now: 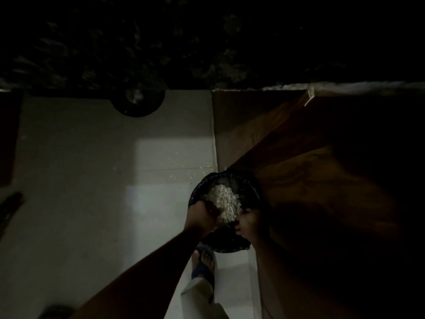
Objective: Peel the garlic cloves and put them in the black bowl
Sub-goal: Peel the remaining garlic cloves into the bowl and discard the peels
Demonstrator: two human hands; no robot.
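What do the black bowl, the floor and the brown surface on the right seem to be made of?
Bowl: possibly thin plastic, with a ridged, faintly glossy rim; too dark to be sure.
Floor: pale glazed tile, with grout lines and reflected light.
Brown surface: apparently wood, with visible grain.

Two black bowls (224, 210) (138, 103), two hands (203, 215) (249, 223) — one sandalled foot (203, 261).

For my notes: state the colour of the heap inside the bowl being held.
Whitish, pale cream heap against the black bowl; seen in the head view, dimly lit.
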